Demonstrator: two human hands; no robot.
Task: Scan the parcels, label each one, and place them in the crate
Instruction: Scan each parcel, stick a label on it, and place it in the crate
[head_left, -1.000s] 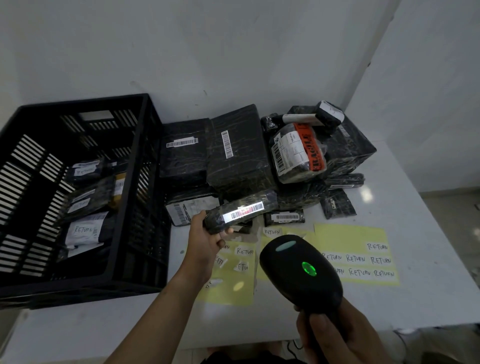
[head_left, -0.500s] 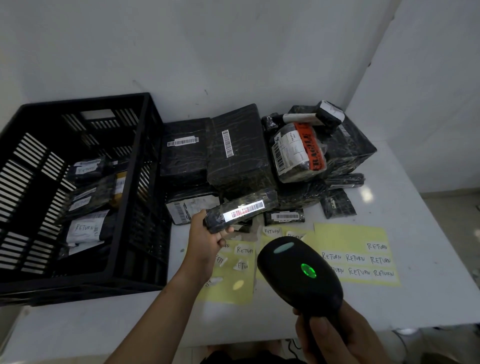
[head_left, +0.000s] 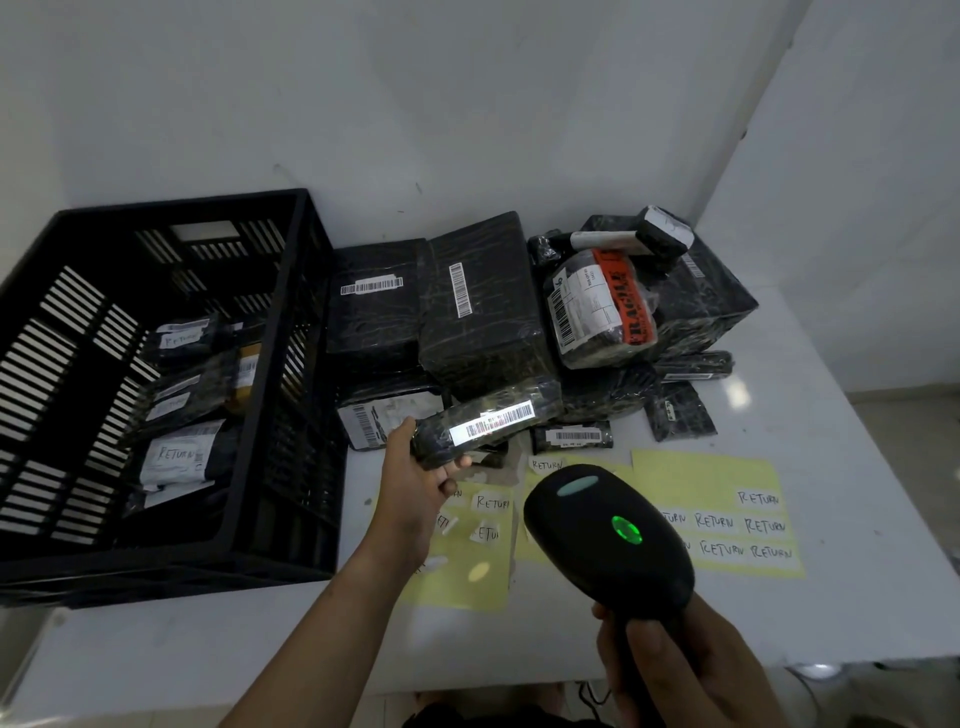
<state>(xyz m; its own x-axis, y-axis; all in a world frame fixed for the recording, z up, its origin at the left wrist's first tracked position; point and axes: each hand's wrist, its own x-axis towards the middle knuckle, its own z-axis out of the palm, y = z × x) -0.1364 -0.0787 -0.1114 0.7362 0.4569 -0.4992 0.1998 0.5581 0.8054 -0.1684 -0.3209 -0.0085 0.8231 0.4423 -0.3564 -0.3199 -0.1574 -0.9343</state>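
Note:
My left hand (head_left: 415, 478) grips one end of a long black wrapped parcel (head_left: 488, 423), held above the table with its white barcode strip facing up; a red scan line lies across the barcode. My right hand (head_left: 675, 670) grips the handle of a black barcode scanner (head_left: 605, 535), whose green light is lit, pointing at that parcel. A black slotted crate (head_left: 291, 364) stands at the left with several parcels marked RETURN inside (head_left: 176, 457). Yellow label sheets (head_left: 722, 509) with handwritten RETURN stickers lie on the table under the scanner.
A heap of black wrapped parcels (head_left: 478, 312) lies against the back wall, one bearing an orange FRAGILE tape (head_left: 623, 301). Small flat parcels (head_left: 571, 436) sit at the heap's front edge. The white table (head_left: 857, 519) ends at the right and near edges.
The view has shifted slightly. The parcel and the scanner stay in nearly the same places, with the scan line still on the barcode.

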